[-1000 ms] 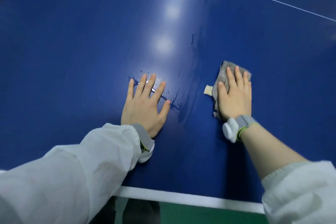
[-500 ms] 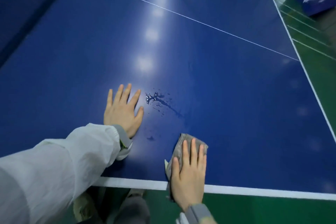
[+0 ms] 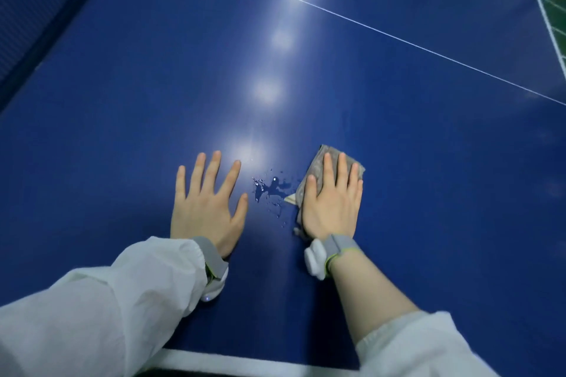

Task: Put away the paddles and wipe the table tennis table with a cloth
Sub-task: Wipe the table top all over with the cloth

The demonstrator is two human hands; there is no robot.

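One grey, crumpled cloth [image 3: 321,174] lies flat under the straight-fingered right hand [image 3: 332,205]; left of it, one water puddle [image 3: 271,188], then the left hand [image 3: 205,205], splayed, grasping nothing, on the blue table [image 3: 428,162].

Bench [image 3: 398,162]: table tennis top, dark blue, smooth hard coat, semi-gloss; a row of soft lamp reflections [image 3: 266,90] runs down its middle. Painted lines [image 3: 382,32] thin, white, matt. Edge band [image 3: 245,363] white, flat finish.

Water droplets [image 3: 269,190]: beaded, glossy, standing proud of the coat.

Cloth [image 3: 318,168]: grey woven fabric, matt, slightly mottled, rumpled at the margins; pale tag [image 3: 291,198] at one side.

Sleeves [image 3: 107,300]: white thin fabric, matt, creased, elastic cuff.

Wristbands [image 3: 340,243]: grey knit textile, lime trim; attached pod [image 3: 315,259] white smooth plastic, faint sheen.
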